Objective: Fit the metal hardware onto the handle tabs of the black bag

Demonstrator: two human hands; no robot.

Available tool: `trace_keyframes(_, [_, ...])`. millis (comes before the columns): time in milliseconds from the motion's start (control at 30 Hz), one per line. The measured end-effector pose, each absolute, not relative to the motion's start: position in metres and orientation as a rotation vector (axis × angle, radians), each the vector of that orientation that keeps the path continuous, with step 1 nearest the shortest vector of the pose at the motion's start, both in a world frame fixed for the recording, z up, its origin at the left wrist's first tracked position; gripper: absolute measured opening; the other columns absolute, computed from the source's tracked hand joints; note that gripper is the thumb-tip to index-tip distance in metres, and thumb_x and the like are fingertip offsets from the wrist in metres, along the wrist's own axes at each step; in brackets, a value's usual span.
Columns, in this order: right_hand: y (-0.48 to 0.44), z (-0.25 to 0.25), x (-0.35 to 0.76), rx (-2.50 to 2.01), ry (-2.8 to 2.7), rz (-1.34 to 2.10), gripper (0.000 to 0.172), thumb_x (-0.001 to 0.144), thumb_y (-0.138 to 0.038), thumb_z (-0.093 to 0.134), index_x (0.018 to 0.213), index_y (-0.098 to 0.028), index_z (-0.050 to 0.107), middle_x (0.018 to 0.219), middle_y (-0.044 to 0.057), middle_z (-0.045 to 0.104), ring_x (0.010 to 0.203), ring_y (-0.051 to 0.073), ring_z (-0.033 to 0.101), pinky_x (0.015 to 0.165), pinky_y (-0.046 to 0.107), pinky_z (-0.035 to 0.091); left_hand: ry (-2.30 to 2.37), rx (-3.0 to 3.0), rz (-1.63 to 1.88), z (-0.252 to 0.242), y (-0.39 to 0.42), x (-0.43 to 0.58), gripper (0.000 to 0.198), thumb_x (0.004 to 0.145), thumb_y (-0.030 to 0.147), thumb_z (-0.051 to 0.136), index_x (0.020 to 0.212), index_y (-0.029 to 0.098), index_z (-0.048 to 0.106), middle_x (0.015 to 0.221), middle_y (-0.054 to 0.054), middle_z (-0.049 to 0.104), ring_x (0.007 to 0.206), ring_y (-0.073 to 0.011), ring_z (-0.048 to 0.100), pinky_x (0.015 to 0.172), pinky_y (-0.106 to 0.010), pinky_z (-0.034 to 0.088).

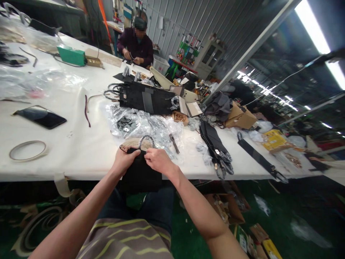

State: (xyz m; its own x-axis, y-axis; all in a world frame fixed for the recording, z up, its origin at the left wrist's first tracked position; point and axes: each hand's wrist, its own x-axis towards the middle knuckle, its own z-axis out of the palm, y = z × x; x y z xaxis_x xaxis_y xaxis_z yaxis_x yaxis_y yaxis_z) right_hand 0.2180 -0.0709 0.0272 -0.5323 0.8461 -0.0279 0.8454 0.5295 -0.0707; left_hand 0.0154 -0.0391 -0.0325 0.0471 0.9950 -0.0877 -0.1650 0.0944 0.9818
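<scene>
A black handbag panel (141, 176) hangs over the table's front edge, just above my lap. At its upper left, my left hand (126, 158) is closed on the edge, thumb on top, beside a small gold-coloured metal fitting (123, 148). My right hand (159, 160) pinches the upper edge further right, its fingertips near the other thumb. Behind both hands rises a looped handle (147, 138) wrapped in clear plastic. Anything small between the fingers is hidden.
Clear plastic bags (140, 124) and a stack of black bag panels (148, 97) lie ahead. More black panels (212, 140) are right, a phone (43, 117) and tape roll (27, 150) left. Across the table sits another person (138, 45).
</scene>
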Motion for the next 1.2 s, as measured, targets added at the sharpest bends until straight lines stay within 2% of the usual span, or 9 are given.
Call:
trace_keyframes(133, [-0.078,0.023,0.223,-1.503,-2.653,0.141,0.032,0.115,-0.008,0.059,0.123,-0.023,0.086,0.132,0.006,0.080,0.109,0.019,0.077,0.088,0.028,0.055,1.080,0.959,1.132,-0.035,-0.038,0.015,0.037,0.070,0.048,0.099,0.093,0.021,0.089,0.102,-0.013,0.086,0.092,-0.0317,0.077,0.080,-0.042,0.064])
trace_keyframes(333, [-0.083,0.013,0.217,-1.560,-2.592,0.101,0.035,0.116,-0.006,0.057,0.113,-0.024,0.087,0.121,0.007,0.080,0.111,0.021,0.076,0.084,0.029,0.055,1.076,0.905,1.098,-0.035,-0.037,0.010,0.048,0.064,0.052,0.106,0.096,0.021,0.087,0.095,-0.009,0.084,0.085,-0.0287,0.076,0.074,-0.038,0.061])
trace_keyframes(467, [-0.087,0.015,0.220,-1.460,-2.194,0.093,0.036,0.118,-0.021,0.067,0.151,-0.031,0.080,0.143,0.010,0.079,0.132,0.026,0.074,0.118,0.038,0.058,0.973,0.865,1.089,-0.032,-0.035,-0.001,0.055,0.068,0.054,0.109,0.106,0.022,0.085,0.103,-0.009,0.085,0.090,-0.0278,0.077,0.080,-0.038,0.062])
trace_keyframes(567, [-0.083,0.023,0.227,-1.606,-1.799,0.064,0.086,0.094,-0.040,0.102,0.170,-0.025,0.065,0.163,0.020,0.067,0.154,0.039,0.062,0.134,0.056,0.050,0.965,0.871,1.059,-0.029,-0.036,-0.009,0.059,0.069,0.058,0.110,0.109,0.023,0.084,0.101,-0.008,0.085,0.086,-0.0272,0.077,0.076,-0.037,0.061])
trace_keyframes(633, [-0.076,0.029,0.233,-1.718,-1.739,0.287,0.085,0.080,-0.051,0.110,0.153,-0.020,0.078,0.151,0.020,0.074,0.142,0.041,0.070,0.124,0.054,0.058,0.961,0.877,1.054,-0.025,-0.039,-0.011,0.061,0.069,0.059,0.110,0.109,0.024,0.082,0.100,-0.007,0.084,0.085,-0.0268,0.077,0.074,-0.036,0.060])
trace_keyframes(700, [-0.068,0.034,0.239,-1.718,-1.759,0.682,0.063,0.081,-0.057,0.107,0.128,-0.018,0.089,0.122,0.012,0.085,0.116,0.033,0.080,0.102,0.042,0.065,0.951,0.881,1.051,-0.020,-0.042,-0.012,0.061,0.067,0.056,0.112,0.109,0.024,0.081,0.102,-0.006,0.085,0.087,-0.0263,0.078,0.077,-0.035,0.062])
trace_keyframes(800, [-0.059,0.038,0.243,-1.599,-1.695,1.033,0.047,0.079,-0.052,0.106,0.108,-0.017,0.093,0.096,0.003,0.086,0.093,0.026,0.081,0.080,0.029,0.060,0.977,0.881,1.030,-0.013,-0.047,-0.011,0.062,0.061,0.049,0.115,0.104,0.024,0.077,0.099,-0.003,0.084,0.086,-0.0256,0.078,0.077,-0.035,0.062])
trace_keyframes(933, [-0.051,0.041,0.237,-1.427,-1.662,1.136,0.041,0.068,-0.038,0.107,0.099,-0.016,0.091,0.092,0.000,0.084,0.087,0.022,0.077,0.076,0.026,0.056,1.008,0.910,0.990,-0.011,-0.051,-0.013,0.065,0.053,0.044,0.118,0.100,0.023,0.077,0.097,-0.004,0.085,0.085,-0.0275,0.078,0.077,-0.037,0.063])
trace_keyframes(1200, [-0.052,0.040,0.228,-1.354,-1.644,1.293,0.029,0.074,-0.036,0.102,0.088,-0.015,0.087,0.078,-0.001,0.075,0.075,0.018,0.068,0.070,0.026,0.049,1.036,1.054,1.003,-0.013,-0.053,-0.020,0.065,0.060,0.049,0.116,0.109,0.023,0.082,0.108,-0.008,0.088,0.098,-0.0306,0.082,0.088,-0.039,0.065])
